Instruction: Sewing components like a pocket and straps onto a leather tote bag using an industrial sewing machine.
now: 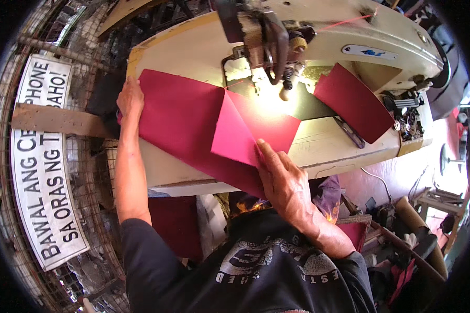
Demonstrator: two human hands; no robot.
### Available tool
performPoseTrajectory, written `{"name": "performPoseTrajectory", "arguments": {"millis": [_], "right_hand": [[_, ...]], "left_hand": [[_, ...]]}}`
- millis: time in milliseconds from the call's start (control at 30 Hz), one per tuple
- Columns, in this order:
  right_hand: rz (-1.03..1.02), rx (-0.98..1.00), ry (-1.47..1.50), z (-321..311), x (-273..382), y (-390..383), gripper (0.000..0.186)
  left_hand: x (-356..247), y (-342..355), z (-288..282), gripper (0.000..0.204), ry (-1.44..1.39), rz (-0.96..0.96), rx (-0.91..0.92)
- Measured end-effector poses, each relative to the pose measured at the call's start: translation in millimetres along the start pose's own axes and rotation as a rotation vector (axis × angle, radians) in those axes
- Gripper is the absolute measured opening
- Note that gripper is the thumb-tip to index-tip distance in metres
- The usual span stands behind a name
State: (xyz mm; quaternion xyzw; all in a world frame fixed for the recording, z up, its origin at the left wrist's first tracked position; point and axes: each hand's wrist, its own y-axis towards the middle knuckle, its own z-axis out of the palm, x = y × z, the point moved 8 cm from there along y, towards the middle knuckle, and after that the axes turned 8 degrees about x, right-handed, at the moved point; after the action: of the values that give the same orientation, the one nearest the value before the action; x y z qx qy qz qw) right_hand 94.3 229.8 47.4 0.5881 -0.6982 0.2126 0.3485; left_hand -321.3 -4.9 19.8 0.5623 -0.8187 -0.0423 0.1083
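Lettered white sign (43,172) (shirt (282,274), too).

Before the sewing head (261,41) and to its left, the sheet (185,115) lies over the table (318,151) between my left hand (131,100), left of the head, and my right hand (284,180), in front of it, while to the head's right I have cut pieces (356,104), a hand tool (351,132) and loose parts (409,124).

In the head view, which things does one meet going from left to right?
White sign, left hand, raised red flap, right hand, separate red piece, small metal parts.
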Motion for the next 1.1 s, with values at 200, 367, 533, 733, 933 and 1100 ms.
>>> {"name": "performPoseTrajectory", "arguments": {"millis": [200,367,533,733,933,1100], "right_hand": [[0.365,-0.118,0.250,-1.7,-37.5,-8.4,0.087],[0.356,-0.003,0.080,4.1,-35.6,-7.8,0.078],[0.105,-0.002,-0.008,-0.8,-17.7,-1.1,0.047],[0.144,0.073,-0.090,2.9,-21.0,3.6,0.038],[0.141,0.103,-0.381,-3.7,-12.6,16.4,0.039],[0.056,0.015,-0.470,-21.7,44.9,32.4,0.049]], "left_hand": [[0.4,-1.5,-4.1,0.027,-0.023,0.050,-0.023],[2.7,2.1,0.2,0.026,-0.026,0.045,0.054],[3.7,2.5,-1.4,0.027,-0.013,0.054,0.041],[5.9,4.8,2.1,0.027,-0.046,0.064,0.035],[-8.0,26.6,0.7,0.025,-0.098,0.123,-0.053],[-33.3,15.7,-35.4,0.035,0.099,0.181,-0.170]]}}
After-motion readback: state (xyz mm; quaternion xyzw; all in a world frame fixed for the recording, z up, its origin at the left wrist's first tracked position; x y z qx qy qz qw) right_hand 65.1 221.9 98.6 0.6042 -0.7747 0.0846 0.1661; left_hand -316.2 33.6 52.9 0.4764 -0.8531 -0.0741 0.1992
